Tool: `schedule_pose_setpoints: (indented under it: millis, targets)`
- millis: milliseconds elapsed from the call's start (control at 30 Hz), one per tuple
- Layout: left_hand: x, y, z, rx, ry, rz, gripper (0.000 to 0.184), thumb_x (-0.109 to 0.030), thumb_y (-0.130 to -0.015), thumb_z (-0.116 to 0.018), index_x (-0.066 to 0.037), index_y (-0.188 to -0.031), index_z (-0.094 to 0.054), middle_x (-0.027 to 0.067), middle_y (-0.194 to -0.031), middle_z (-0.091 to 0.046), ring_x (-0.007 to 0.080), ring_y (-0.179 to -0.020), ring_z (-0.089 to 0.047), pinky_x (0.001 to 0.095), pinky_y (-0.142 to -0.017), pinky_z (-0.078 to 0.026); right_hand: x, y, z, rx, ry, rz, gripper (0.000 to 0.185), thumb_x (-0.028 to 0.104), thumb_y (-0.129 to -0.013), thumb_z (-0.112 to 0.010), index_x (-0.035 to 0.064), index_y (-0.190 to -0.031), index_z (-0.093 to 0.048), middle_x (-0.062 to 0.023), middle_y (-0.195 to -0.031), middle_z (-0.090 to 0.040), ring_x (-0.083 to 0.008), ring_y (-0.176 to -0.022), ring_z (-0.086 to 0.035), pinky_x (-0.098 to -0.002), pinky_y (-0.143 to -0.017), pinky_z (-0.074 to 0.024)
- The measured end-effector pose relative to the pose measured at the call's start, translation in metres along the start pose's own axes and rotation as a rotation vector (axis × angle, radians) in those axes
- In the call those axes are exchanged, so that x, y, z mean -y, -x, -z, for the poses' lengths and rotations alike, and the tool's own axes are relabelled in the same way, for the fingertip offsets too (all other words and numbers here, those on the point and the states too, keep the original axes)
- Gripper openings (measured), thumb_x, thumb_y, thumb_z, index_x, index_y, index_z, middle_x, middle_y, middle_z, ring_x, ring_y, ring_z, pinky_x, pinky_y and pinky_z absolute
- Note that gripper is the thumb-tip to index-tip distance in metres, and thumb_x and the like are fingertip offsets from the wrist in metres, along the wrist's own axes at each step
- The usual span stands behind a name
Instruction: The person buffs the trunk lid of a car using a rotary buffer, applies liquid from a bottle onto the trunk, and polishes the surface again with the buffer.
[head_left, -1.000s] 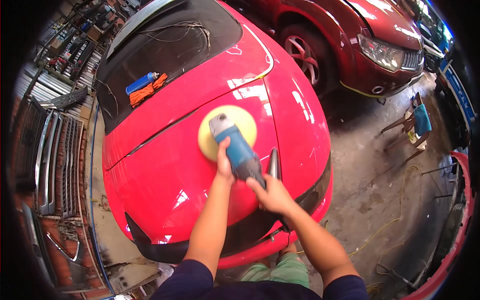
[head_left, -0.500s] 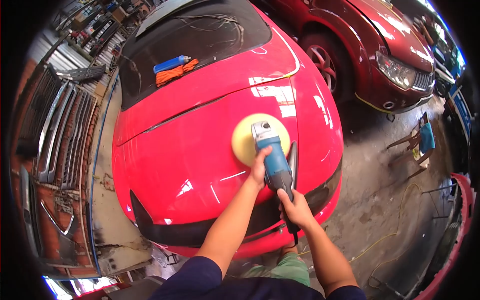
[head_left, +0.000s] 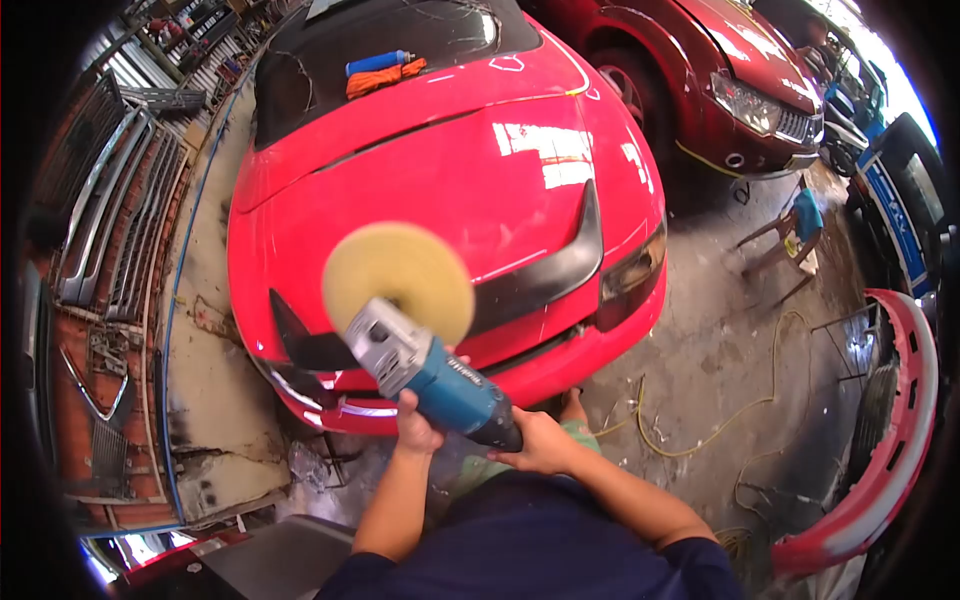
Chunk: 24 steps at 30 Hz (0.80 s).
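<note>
A blue-and-black polisher [head_left: 462, 396] with a grey metal head is held close to my body, pointing up and left. Its round yellow pad [head_left: 405, 262] looks tilted up and appears lifted off the red car's hood [head_left: 420, 190]. My left hand [head_left: 417, 424] is closed around the tool's body just behind the metal head, with some fingers hidden underneath. Around the black rear grip, my right hand [head_left: 538, 442] is wrapped. Black trim pieces [head_left: 545, 265] lie along the hood's front edge.
A blue bottle [head_left: 376, 63] and an orange cloth [head_left: 385, 79] rest near the windshield. At right are a dark red vehicle [head_left: 760, 110], a chair [head_left: 790, 235], a yellow cord [head_left: 690, 450] on the floor and a loose bumper [head_left: 905, 420]. Grilles [head_left: 120, 220] line the left.
Both hands have drawn the polisher back from the hood toward my body and swung its head left. The pad has come up off the paint and looks larger.
</note>
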<state>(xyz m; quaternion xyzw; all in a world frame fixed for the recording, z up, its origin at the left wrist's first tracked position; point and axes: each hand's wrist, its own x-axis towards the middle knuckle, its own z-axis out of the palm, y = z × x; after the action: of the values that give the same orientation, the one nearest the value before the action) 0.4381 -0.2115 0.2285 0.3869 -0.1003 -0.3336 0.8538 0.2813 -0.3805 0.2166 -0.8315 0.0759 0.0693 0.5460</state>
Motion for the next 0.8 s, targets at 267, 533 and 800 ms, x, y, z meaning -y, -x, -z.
schedule_pose_setpoints:
  millis: [267, 533, 800]
  targets:
    - [0.004, 0.175, 0.091, -0.645, 0.099, -0.184, 0.086, -0.073, -0.094, -0.068, -0.007, -0.148, -0.056, 0.0114, -0.132, -0.067, 0.0333, -0.122, -0.065, 0.0519, -0.109, -0.053, 0.021, 0.006, -0.101, 0.436, 0.201, 0.072, 0.076, 0.057, -0.086, -0.082, -0.0081, -0.122, -0.069, -0.0336, -0.100, -0.075, -0.0503, -0.097, -0.074, -0.0543, -0.091, -0.0592]
    - [-0.015, 0.149, 0.072, -0.526, -0.174, -0.182, 0.067, -0.053, -0.102, -0.071, -0.002, -0.142, -0.056, 0.0167, -0.126, -0.069, 0.0314, -0.119, -0.068, 0.0499, -0.108, -0.054, 0.034, 0.002, -0.089, 0.364, -0.034, 0.036, 0.081, 0.069, -0.091, -0.076, -0.0090, -0.113, -0.074, -0.0329, -0.095, -0.075, -0.0475, -0.096, -0.076, -0.0528, -0.091, -0.0586]
    - [0.003, -0.077, 0.007, -0.249, -0.341, -0.017, 0.058, -0.034, -0.100, -0.074, 0.002, -0.139, -0.051, 0.0194, -0.111, -0.071, 0.0311, -0.092, -0.077, 0.0447, -0.081, -0.067, 0.036, -0.038, 0.011, 0.019, -0.656, -0.223, 0.069, 0.069, -0.105, -0.059, 0.0011, -0.091, -0.063, -0.0062, -0.071, -0.064, -0.0164, -0.059, -0.067, -0.0344, -0.056, -0.0553]
